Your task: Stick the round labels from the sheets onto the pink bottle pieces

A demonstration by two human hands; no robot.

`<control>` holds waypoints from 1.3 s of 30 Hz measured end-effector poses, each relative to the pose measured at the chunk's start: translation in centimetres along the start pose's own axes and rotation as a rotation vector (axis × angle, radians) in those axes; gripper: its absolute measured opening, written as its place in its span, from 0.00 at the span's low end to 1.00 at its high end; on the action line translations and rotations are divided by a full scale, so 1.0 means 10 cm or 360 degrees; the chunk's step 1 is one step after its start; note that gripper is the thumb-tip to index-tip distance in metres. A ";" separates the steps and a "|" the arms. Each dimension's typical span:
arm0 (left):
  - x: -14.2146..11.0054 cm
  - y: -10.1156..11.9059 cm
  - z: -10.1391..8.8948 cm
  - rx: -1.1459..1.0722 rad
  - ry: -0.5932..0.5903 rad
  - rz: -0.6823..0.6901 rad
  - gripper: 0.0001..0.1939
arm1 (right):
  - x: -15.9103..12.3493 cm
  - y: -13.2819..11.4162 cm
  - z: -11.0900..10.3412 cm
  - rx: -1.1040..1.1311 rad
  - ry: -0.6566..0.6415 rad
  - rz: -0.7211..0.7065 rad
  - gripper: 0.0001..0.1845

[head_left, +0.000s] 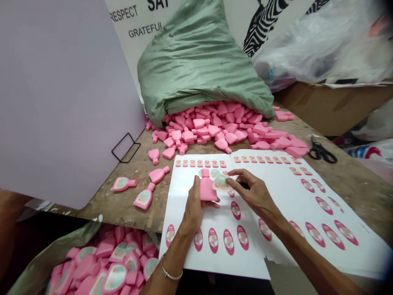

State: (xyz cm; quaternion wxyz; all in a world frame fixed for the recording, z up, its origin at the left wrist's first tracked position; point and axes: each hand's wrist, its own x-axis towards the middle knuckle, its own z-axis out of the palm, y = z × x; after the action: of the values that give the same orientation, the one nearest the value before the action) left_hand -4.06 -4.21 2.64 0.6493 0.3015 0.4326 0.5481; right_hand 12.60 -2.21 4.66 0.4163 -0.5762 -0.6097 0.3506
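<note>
My left hand (194, 205) is closed around a small pink bottle (208, 190), its neck pointing up and its broad face towards me. Pinched in my right hand (252, 189) is a pale green label sticker (220, 182), just beside the bottle's right edge; I cannot tell if it touches the bottle. Below both hands lie white label sheets (181, 205) with rows of small labels and pink oval ones. Two labelled pink bottles (143, 197) rest on the table left of the sheets, near an unlabelled one (159, 175).
A green sack (202, 61) spills a heap of pink bottles (202, 131) at the back. Black scissors (321, 150) lie at the right. A second sack (67, 250) of labelled bottles sits below the table edge. A white panel (67, 98) stands left, by a black wire stand (125, 148).
</note>
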 end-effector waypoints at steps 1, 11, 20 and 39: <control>-0.04 0.03 0.02 -0.0050 0.0001 -0.0026 0.31 | -0.04 -0.06 0.02 0.0010 -0.0045 0.0006 0.19; -0.19 0.15 0.04 -0.0168 -0.0078 -0.0052 0.29 | -0.19 -0.31 0.18 0.0019 -0.0173 -0.0059 0.20; -0.19 0.14 0.05 -0.0177 -0.0047 -0.0046 0.31 | -0.19 -0.36 0.23 -0.0029 -0.0113 -0.0124 0.20; -0.43 0.37 -0.20 0.0337 -0.0402 -0.0198 0.19 | 0.26 -0.01 0.33 0.0028 -0.0476 0.0047 0.31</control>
State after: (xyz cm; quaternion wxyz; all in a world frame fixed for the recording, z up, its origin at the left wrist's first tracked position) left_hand -7.61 -7.72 5.99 0.6958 0.4073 0.4206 0.4160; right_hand 9.57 0.56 3.63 0.3206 -0.5227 -0.6534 0.4440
